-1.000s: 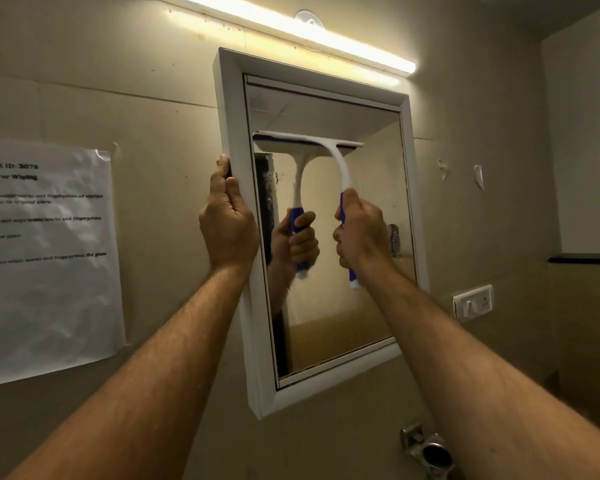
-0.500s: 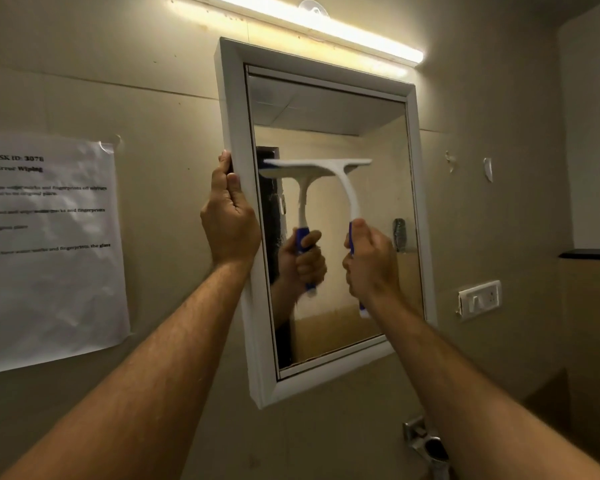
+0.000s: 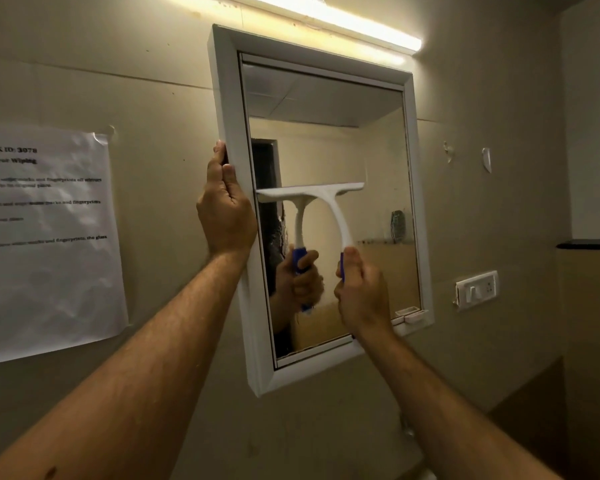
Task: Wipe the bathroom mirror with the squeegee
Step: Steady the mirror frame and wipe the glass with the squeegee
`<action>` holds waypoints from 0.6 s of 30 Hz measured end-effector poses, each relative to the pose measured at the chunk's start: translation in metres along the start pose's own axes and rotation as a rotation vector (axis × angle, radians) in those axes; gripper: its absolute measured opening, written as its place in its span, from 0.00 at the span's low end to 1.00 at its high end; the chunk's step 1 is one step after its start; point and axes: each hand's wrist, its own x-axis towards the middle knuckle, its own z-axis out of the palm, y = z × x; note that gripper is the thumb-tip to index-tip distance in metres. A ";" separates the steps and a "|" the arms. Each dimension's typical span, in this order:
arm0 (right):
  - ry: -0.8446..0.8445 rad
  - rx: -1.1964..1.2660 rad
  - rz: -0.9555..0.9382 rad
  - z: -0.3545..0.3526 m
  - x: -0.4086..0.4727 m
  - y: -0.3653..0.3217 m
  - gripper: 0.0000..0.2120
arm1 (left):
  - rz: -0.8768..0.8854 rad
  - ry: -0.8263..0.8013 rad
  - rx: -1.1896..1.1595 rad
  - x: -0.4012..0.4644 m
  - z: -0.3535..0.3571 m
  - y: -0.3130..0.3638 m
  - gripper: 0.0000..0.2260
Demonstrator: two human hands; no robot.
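A mirror in a white frame (image 3: 227,98) hangs on the beige wall in the middle of the head view. My left hand (image 3: 224,211) grips the frame's left edge at mid height, fingers wrapped behind it. My right hand (image 3: 361,292) holds the blue grip of a white squeegee (image 3: 336,209). The squeegee's blade lies flat against the glass about halfway down, spanning the left and middle of the mirror. The glass reflects the squeegee and my right hand.
A printed task sheet (image 3: 45,237) is taped to the wall on the left. A tube light (image 3: 343,26) glows above the mirror. A white switch plate (image 3: 477,289) sits on the wall to the right, and a dark ledge (image 3: 587,244) further right.
My right hand has drawn the squeegee down the glass from near the top to about mid height. My left hand has stayed on the frame's left edge.
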 end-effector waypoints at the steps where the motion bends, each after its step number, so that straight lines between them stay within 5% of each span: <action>1: -0.001 -0.001 0.001 0.000 0.008 -0.010 0.21 | -0.002 -0.001 0.001 0.000 0.000 0.000 0.17; 18: -0.055 0.093 0.037 -0.012 -0.008 0.007 0.21 | -0.016 0.007 0.018 -0.005 -0.003 0.004 0.17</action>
